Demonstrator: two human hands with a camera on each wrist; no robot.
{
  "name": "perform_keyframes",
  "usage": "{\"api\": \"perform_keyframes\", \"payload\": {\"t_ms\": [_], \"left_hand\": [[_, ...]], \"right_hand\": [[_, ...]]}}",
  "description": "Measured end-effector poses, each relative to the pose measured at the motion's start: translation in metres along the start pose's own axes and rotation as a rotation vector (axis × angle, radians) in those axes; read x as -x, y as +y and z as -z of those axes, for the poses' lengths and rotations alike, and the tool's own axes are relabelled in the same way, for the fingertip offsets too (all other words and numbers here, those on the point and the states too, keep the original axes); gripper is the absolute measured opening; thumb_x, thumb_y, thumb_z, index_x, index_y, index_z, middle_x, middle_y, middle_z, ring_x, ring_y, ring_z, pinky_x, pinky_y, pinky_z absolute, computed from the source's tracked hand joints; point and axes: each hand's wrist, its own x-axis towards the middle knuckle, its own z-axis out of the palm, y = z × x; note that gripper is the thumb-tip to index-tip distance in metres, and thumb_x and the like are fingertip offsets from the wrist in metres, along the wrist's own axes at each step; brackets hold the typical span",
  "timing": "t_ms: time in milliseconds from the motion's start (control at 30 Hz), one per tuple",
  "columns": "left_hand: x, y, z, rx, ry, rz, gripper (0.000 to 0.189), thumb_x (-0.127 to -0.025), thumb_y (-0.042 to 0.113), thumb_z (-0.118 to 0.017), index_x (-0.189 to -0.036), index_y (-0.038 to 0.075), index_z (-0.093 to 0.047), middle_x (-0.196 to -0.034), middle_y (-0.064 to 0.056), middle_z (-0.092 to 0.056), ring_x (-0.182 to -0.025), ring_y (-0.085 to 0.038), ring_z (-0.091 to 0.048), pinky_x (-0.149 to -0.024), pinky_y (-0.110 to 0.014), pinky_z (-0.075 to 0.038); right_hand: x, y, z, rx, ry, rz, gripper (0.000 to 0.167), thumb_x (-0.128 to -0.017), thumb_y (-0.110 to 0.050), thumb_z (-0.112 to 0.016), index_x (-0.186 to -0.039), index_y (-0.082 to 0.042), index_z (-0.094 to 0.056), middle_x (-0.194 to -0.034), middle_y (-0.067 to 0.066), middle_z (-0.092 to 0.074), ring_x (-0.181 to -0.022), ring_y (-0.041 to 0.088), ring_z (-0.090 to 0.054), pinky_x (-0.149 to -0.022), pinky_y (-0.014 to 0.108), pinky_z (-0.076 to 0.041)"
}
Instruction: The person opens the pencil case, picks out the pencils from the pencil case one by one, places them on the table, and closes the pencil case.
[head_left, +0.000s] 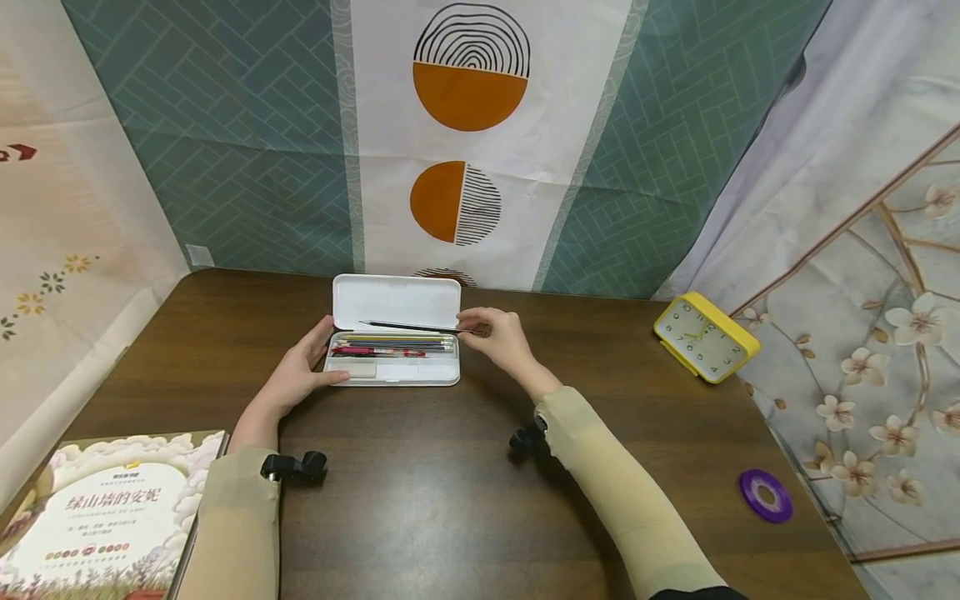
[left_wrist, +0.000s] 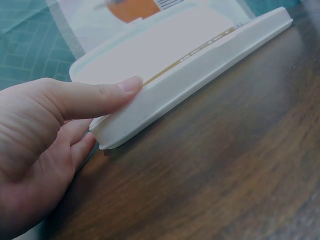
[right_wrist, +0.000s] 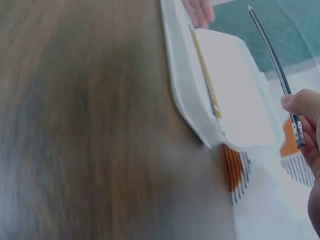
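Note:
A white pencil case (head_left: 405, 372) lies on the table with its lid (head_left: 393, 296) raised against the back. My left hand (head_left: 298, 372) grips its left end, thumb over the front rim and fingers along the side; the left wrist view has the thumb (left_wrist: 107, 97) on that rim. Inside are several pencils, a red pen (head_left: 375, 352) and a whitish block (head_left: 356, 368). Between thumb and fingers, my right hand (head_left: 506, 340) pinches a dark pencil (right_wrist: 272, 56) near its eraser end. The pencil is above the case, its sharpened tip pointing left in the head view.
A brown wooden table (head_left: 420, 492) carries everything. At the front left lies a book (head_left: 105, 517) with a pale cover. Over on the right stand a yellow clock (head_left: 705, 337) and, nearer, a purple ring (head_left: 765, 496). Patterned cloth (head_left: 258, 167) hangs behind the table.

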Motion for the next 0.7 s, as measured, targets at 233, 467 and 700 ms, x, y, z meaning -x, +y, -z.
{"api": "perform_keyframes", "payload": {"t_ms": [233, 467, 700], "left_hand": [[0.001, 0.0, 0.0, 0.001, -0.002, 0.005, 0.105, -0.084, 0.007, -0.076, -0.158, 0.012, -0.002, -0.165, -0.013, -0.006, -0.151, -0.033, -0.01, -0.121, -0.041, -0.017], [-0.001, 0.0, 0.0, 0.003, -0.007, 0.005, 0.105, -0.084, 0.006, -0.076, -0.158, 0.012, -0.001, -0.165, -0.013, -0.005, -0.151, -0.034, -0.01, -0.12, -0.05, -0.016], [-0.001, -0.001, 0.0, -0.001, -0.007, 0.006, 0.105, -0.085, 0.006, -0.075, -0.158, 0.011, -0.001, -0.165, -0.013, -0.005, -0.151, -0.034, -0.01, -0.12, -0.05, -0.016]], "right_hand": [[0.012, 0.014, 0.03, -0.012, 0.062, 0.034, 0.026, -0.081, 0.004, -0.074, -0.107, 0.004, -0.071, -0.09, 0.015, -0.076, -0.081, 0.027, -0.072, -0.073, 0.039, -0.06], [0.029, 0.036, 0.057, 0.008, 0.113, -0.001, 0.026, -0.08, 0.004, -0.076, -0.106, 0.003, -0.072, -0.089, 0.015, -0.076, -0.078, 0.028, -0.071, -0.071, 0.04, -0.06], [0.043, 0.062, 0.076, 0.029, 0.105, -0.075, 0.027, -0.081, 0.003, -0.075, -0.108, 0.004, -0.071, -0.089, 0.015, -0.076, -0.079, 0.028, -0.071, -0.072, 0.037, -0.059]]}}
